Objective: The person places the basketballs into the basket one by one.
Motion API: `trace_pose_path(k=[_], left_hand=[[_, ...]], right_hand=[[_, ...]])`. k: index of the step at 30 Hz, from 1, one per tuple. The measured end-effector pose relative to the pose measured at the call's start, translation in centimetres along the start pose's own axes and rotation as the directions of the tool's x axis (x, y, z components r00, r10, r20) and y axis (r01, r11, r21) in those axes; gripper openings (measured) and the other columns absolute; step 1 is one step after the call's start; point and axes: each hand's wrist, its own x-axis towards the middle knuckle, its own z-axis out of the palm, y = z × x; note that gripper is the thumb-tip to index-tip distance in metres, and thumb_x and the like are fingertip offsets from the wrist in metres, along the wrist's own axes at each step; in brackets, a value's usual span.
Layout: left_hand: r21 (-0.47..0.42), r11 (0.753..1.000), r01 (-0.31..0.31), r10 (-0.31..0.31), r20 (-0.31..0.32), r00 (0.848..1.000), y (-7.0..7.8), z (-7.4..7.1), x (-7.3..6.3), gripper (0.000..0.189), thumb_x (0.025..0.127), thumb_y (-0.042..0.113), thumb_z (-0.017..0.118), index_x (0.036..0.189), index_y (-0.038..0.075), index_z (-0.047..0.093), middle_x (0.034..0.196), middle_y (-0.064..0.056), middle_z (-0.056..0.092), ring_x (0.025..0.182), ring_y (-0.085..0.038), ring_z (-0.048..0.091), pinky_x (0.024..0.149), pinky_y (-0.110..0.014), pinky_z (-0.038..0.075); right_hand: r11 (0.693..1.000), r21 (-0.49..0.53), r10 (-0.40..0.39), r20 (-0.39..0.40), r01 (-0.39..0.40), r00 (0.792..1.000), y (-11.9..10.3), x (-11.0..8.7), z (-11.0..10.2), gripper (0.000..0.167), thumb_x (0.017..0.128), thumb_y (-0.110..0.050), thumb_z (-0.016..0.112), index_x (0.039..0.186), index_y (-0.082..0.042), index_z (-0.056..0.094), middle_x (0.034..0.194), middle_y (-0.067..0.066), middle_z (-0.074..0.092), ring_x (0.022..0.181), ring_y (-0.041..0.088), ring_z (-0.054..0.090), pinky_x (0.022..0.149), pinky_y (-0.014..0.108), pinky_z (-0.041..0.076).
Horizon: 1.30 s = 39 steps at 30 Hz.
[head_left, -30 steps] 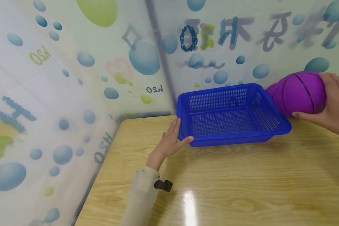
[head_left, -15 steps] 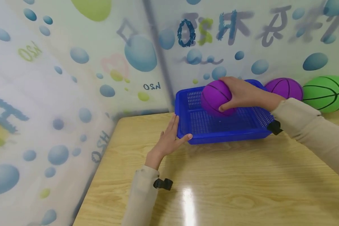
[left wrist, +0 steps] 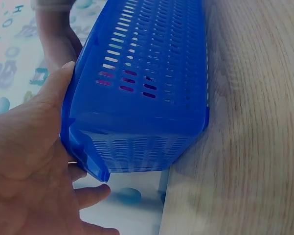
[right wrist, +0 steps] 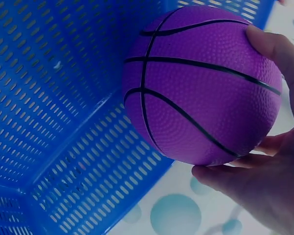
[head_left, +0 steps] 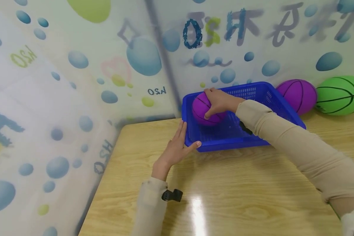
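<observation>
from the head view, the blue basket (head_left: 253,131) sat on the wooden table (head_left: 224,196) near the corner of the bubble-printed wall, and the purple ball (head_left: 203,109) lay in its left end. the right hand (head_left: 219,101) reached in from the right with its sleeve across the basket and gripped that ball from above. the left hand (head_left: 177,147) lay against the basket's left end, fingers straight, thumb on the near corner. a second purple ball (head_left: 298,95) and a green ball (head_left: 340,95) rested on the table behind the basket, against the wall.

in the left wrist view, the left hand (left wrist: 29,166) pressed flat on the basket's (left wrist: 151,88) slotted end wall, purple showing through the slots.

in the right wrist view, the right hand's fingers (right wrist: 274,49) curled round the purple ball (right wrist: 200,85), pebbled with black seams, inside the basket (right wrist: 63,122) by its perforated wall.
</observation>
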Motion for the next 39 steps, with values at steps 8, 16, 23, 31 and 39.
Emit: trace_pose_path(k=[8,16,23,31,39], left_hand=[[-0.059,0.998,-0.020,0.020,-0.003,1.000,-0.2,0.2,0.2,0.093,0.088,0.058,0.051,0.150,0.012,-0.001,0.155,-0.001,-0.009,0.136,-0.028,0.021,0.105,-0.054,0.020],[-0.098,0.995,-0.036,0.036,0.001,0.999,0.1,-0.4,0.1,0.093,0.088,0.055,0.053,0.150,0.012,-0.002,0.155,-0.002,-0.010,0.138,-0.024,0.013,0.108,-0.040,0.022],[-0.100,0.994,-0.041,0.042,0.010,0.999,0.1,-0.1,0.1,0.094,0.089,0.056,0.052,0.150,0.011,-0.003,0.155,-0.002,-0.011,0.138,-0.022,0.011,0.108,-0.039,0.021],[-0.098,0.995,-0.020,0.021,0.011,1.000,0.0,0.0,-0.1,0.092,0.089,0.054,0.052,0.150,0.012,-0.001,0.155,-0.002,-0.009,0.138,-0.023,0.013,0.107,-0.041,0.022],[-0.111,0.993,-0.035,0.035,0.004,0.999,0.2,-0.1,-0.2,0.093,0.088,0.057,0.052,0.150,0.013,-0.002,0.155,0.000,-0.011,0.139,-0.023,0.011,0.107,-0.043,0.022]], right_hand=[[0.998,-0.041,0.040,0.075,-0.037,0.996,0.1,1.7,1.5,0.106,0.072,-0.034,0.079,0.143,0.010,0.013,0.140,0.034,0.023,0.125,0.050,0.029,0.099,0.055,0.031],[0.996,-0.091,0.030,0.065,-0.024,0.997,0.0,1.8,1.6,0.109,0.073,-0.038,0.078,0.144,0.010,0.010,0.143,0.035,0.017,0.129,0.051,0.021,0.103,0.055,0.025],[0.994,-0.092,0.074,0.108,-0.065,0.991,0.0,1.2,1.1,0.112,0.076,-0.045,0.074,0.145,0.008,0.004,0.147,0.032,0.011,0.133,0.048,0.014,0.103,0.058,0.021],[0.999,-0.015,0.053,0.092,-0.052,0.994,1.8,-2.4,-3.1,0.103,0.085,-0.048,0.062,0.145,0.008,0.000,0.149,0.030,0.005,0.136,0.042,0.010,0.108,0.051,0.015],[0.990,-0.049,0.136,-0.006,-0.136,0.991,9.3,-10.7,-8.8,0.101,0.088,-0.053,0.055,0.143,0.014,0.003,0.143,0.039,0.012,0.130,0.051,0.015,0.103,0.058,0.017]])
